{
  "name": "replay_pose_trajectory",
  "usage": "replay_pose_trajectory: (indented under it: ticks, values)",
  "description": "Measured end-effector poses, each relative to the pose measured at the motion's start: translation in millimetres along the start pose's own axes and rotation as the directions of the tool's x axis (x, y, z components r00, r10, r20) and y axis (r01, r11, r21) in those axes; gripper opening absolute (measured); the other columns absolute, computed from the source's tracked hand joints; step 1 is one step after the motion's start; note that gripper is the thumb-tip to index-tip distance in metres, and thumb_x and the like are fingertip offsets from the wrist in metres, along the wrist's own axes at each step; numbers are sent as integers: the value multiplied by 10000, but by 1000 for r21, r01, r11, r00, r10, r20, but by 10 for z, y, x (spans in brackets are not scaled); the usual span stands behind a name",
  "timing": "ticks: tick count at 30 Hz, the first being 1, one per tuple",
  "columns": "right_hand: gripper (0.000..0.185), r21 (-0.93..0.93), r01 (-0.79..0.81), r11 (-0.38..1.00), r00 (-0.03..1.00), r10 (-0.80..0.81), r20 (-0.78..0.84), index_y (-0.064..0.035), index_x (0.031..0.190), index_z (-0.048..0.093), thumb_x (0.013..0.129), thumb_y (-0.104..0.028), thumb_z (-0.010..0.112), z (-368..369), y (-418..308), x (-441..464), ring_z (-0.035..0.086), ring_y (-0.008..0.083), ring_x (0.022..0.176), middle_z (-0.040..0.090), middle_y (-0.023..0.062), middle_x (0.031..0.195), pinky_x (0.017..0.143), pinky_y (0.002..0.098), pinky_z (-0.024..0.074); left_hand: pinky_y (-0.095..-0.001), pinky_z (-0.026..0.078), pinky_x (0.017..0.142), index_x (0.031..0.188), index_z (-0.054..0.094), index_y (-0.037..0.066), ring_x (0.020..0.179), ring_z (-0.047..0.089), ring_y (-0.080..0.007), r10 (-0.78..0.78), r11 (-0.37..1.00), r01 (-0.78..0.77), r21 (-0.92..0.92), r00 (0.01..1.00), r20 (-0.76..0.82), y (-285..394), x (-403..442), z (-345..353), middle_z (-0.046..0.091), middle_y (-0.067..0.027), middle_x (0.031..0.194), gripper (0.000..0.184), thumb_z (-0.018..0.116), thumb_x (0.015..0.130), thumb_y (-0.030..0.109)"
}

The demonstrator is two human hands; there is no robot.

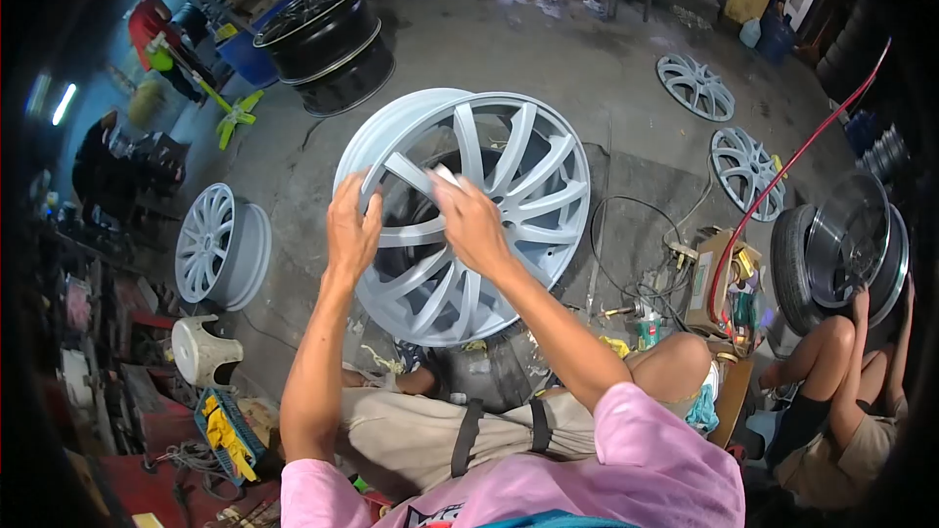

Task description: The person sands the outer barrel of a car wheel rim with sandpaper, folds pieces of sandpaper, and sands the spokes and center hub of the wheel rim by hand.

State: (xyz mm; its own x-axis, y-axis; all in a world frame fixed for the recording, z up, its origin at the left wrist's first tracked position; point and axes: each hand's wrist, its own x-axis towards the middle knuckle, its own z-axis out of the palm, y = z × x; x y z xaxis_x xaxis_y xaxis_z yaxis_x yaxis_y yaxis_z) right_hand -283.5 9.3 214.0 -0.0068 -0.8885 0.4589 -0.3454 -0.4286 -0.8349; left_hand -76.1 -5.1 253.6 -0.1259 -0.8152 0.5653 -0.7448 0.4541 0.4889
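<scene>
A grey multi-spoke wheel rim stands tilted in front of my knees, its spoked face towards me. My left hand is closed around the rim's left edge, with the thumb on the near side. My right hand is over the left spokes, its fingers pinched on a small pale piece against one spoke. Most of that piece is hidden by the fingers, so its kind does not show. Part of a dark round thing shows behind the spokes.
Another grey rim stands left, near a white stool. Black rims are stacked behind. Spoked covers lie at right, with a cardboard box, a cable and a red hose. A co-worker's hand touches a tyre assembly.
</scene>
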Motion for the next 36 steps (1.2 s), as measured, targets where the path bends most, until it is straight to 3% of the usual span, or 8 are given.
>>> replay_pose_trajectory:
  ticks: [8,13,18,21,26,29,34,36]
  values:
    - [250,9,124,992,984,-122,-127,5,1032,706,1060,-181,542,213,-358,389,615,456,868,607,221,922,784,524,491,-453,502,979,1288,648,-49,1105,650,-417,-44,999,44,-3,999,11,27,-6,-8,683,-231,1170,361,638,940,46]
    - [382,-107,141,984,980,-154,-127,-27,1400,641,1049,-165,580,122,50,-169,641,425,1002,625,218,1075,871,499,518,-434,516,929,1267,657,-54,1035,679,-403,23,999,-22,30,999,-38,4,5,18,693,-224,1120,317,639,975,68]
    - [405,-139,134,981,975,-156,-160,-15,1388,641,999,-128,651,267,-102,21,632,397,953,621,180,1039,838,504,511,-445,513,940,1291,647,-52,1065,671,-418,10,999,-9,36,1000,-30,18,-13,9,691,-233,1148,349,647,965,71]
    - [423,-213,292,932,929,-330,-169,-18,1399,634,994,-141,661,339,-275,199,634,373,936,618,162,995,829,503,508,-469,493,1000,1291,650,-38,1146,632,-431,-37,999,37,5,999,4,56,-8,-17,679,-232,1194,369,638,934,54]
    - [380,-214,209,954,943,-254,-213,-11,1383,653,1029,-145,618,277,384,-354,645,395,949,644,204,1033,867,493,511,-472,495,1002,1286,651,-41,1145,634,-430,-1,999,3,51,1000,-25,7,7,22,678,-239,1188,367,634,932,52]
    - [322,-83,-57,995,975,38,-220,8,1284,703,1062,-159,541,272,395,-344,634,446,968,647,238,1024,877,512,502,-474,496,1002,1287,651,-45,1143,636,-431,4,998,-2,63,1000,-31,32,-10,18,679,-246,1186,371,641,930,54]
    - [300,-51,106,993,989,-110,-95,18,1205,712,1062,-176,534,208,-270,375,640,438,974,658,224,1037,855,526,490,-472,493,1019,1295,650,-37,1163,632,-420,-42,997,45,63,998,-48,112,7,5,677,-237,1216,387,670,920,59]
    - [291,-117,138,984,990,-142,-25,18,1188,711,1059,-177,537,208,-223,343,646,430,976,665,216,1044,848,528,486,-467,485,1046,1274,660,-28,1193,622,-407,115,993,-113,29,987,-109,232,65,-50,670,-219,1253,366,680,918,53]
